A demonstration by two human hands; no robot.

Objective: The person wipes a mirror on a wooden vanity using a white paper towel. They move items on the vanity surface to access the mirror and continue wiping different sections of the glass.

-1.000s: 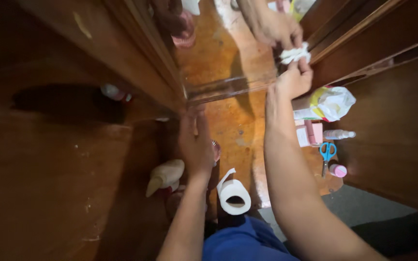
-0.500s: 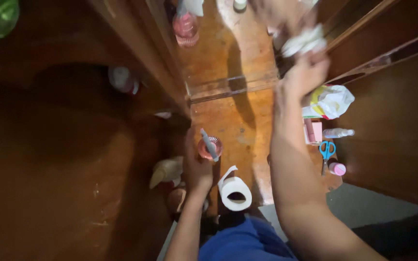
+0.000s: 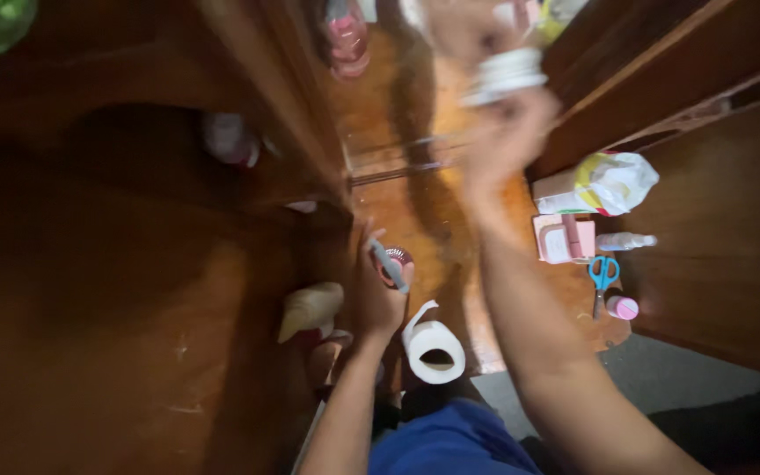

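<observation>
Pink box (image 3: 563,238) beside white-yellow bag (image 3: 604,180)

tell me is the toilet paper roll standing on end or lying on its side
Lying on its side: the toilet paper roll shows its hollow core to the camera.

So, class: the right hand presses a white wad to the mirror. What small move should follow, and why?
Probably a short wipe across the mirror, still inside its wooden frame. The right hand is blurred, with the white wad at its fingertips against the glass. The left hand rests low by a small pink cup, clear of the path.
</observation>
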